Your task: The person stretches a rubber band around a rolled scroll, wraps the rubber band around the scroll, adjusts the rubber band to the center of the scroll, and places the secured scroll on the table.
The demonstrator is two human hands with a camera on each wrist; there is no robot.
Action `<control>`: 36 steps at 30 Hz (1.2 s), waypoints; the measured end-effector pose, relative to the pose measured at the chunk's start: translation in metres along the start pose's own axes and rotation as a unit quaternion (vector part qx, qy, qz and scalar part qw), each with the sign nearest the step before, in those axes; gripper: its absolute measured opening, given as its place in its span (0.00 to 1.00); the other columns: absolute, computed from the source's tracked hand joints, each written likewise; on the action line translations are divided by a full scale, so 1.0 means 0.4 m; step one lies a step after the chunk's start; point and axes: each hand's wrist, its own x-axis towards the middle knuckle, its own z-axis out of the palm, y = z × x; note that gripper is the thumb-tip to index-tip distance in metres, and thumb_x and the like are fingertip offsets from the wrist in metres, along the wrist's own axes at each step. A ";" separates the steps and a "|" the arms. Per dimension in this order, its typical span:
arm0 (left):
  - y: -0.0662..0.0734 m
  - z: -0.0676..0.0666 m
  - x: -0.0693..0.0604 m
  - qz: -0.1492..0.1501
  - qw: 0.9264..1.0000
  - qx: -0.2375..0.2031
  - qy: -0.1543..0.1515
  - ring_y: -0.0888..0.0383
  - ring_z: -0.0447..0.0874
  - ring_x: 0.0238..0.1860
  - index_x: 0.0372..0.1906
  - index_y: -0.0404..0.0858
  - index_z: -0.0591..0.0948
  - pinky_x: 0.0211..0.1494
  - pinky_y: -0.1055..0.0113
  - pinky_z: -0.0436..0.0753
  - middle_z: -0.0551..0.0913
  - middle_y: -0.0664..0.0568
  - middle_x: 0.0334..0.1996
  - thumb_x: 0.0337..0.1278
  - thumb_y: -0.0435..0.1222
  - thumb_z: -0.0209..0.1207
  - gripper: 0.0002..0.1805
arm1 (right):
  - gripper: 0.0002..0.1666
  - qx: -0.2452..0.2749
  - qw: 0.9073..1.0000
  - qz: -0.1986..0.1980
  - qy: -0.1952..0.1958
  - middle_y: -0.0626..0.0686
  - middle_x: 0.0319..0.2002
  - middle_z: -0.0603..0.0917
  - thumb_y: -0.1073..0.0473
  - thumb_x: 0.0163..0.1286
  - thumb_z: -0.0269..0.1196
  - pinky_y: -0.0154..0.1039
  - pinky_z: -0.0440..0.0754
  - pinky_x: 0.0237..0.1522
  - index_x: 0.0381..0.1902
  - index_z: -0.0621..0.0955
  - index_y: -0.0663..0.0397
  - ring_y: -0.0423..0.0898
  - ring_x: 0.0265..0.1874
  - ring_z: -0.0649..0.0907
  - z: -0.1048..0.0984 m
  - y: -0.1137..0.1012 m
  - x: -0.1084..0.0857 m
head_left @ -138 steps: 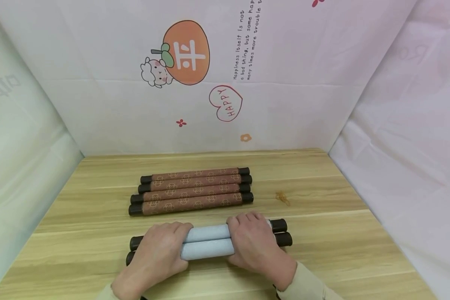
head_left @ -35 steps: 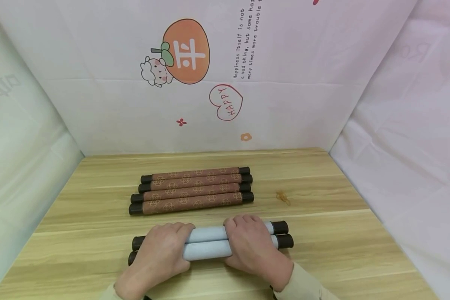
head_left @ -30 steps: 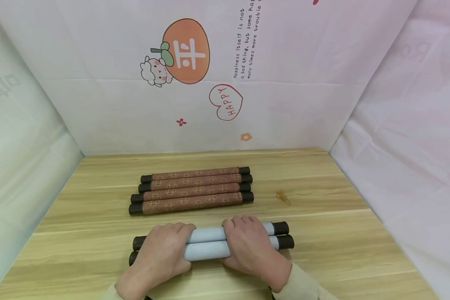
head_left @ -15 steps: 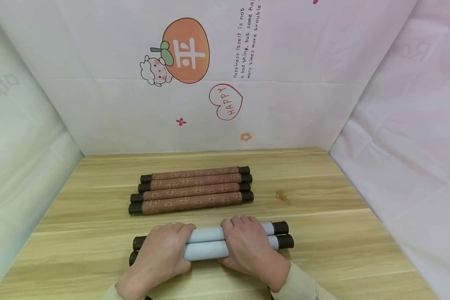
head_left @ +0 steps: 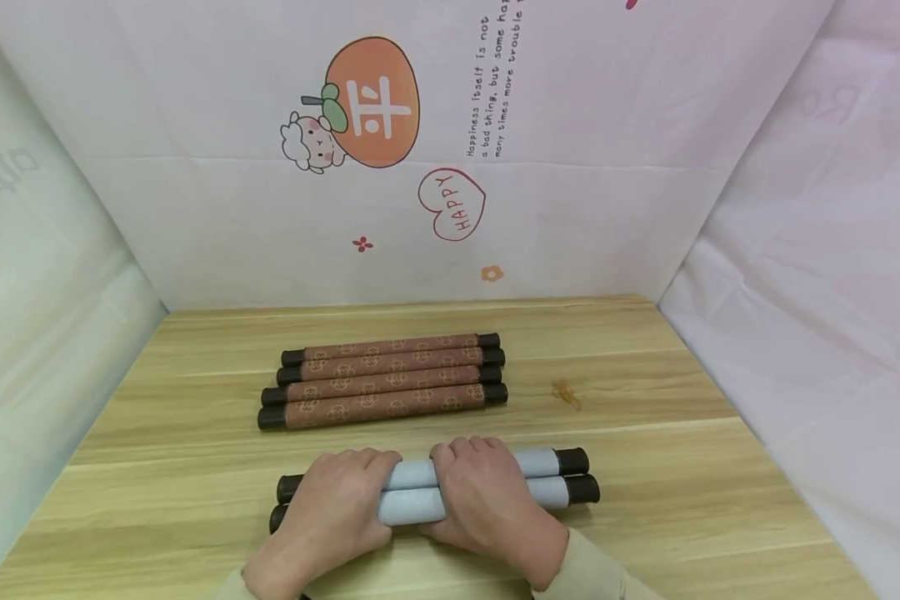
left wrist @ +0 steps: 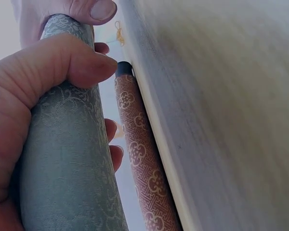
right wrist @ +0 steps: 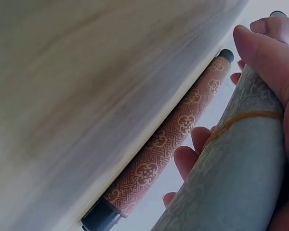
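Head view looks forward and down over pale rolls (head_left: 412, 506); close wrist views face along them, sharing a brown roll (left wrist: 139, 151) beyond.
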 end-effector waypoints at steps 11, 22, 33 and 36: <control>0.003 0.000 0.004 -0.004 1.000 0.010 -0.007 0.60 0.82 0.31 0.47 0.43 0.84 0.31 0.62 0.80 0.88 0.56 0.36 0.21 0.42 0.73 0.32 | 0.55 0.039 0.997 0.018 -0.063 0.50 0.42 0.85 0.15 0.45 0.70 0.49 0.84 0.53 0.56 0.78 0.50 0.50 0.45 0.85 -0.015 0.006 0.002; -0.017 -0.009 0.005 -0.010 1.000 0.018 -0.014 0.58 0.85 0.35 0.50 0.41 0.84 0.37 0.60 0.84 0.89 0.54 0.39 0.21 0.42 0.75 0.35 | 0.70 0.075 0.995 0.024 -0.065 0.57 0.55 0.86 0.13 0.39 0.70 0.56 0.80 0.62 0.70 0.73 0.53 0.55 0.55 0.85 -0.028 0.060 -0.011; -0.032 -0.018 0.007 -0.016 1.000 0.014 -0.015 0.58 0.85 0.34 0.49 0.41 0.84 0.37 0.58 0.85 0.88 0.55 0.38 0.20 0.42 0.75 0.35 | 0.54 0.040 0.998 0.029 -0.025 0.52 0.46 0.87 0.24 0.40 0.78 0.53 0.83 0.57 0.57 0.78 0.50 0.51 0.48 0.87 -0.020 0.095 -0.021; -0.033 -0.021 0.007 -0.016 1.000 0.013 -0.014 0.58 0.85 0.34 0.49 0.41 0.84 0.37 0.58 0.84 0.88 0.55 0.38 0.20 0.41 0.75 0.35 | 0.46 0.034 0.999 0.025 -0.010 0.51 0.43 0.87 0.29 0.43 0.79 0.53 0.83 0.55 0.53 0.79 0.49 0.51 0.45 0.87 -0.016 0.098 -0.023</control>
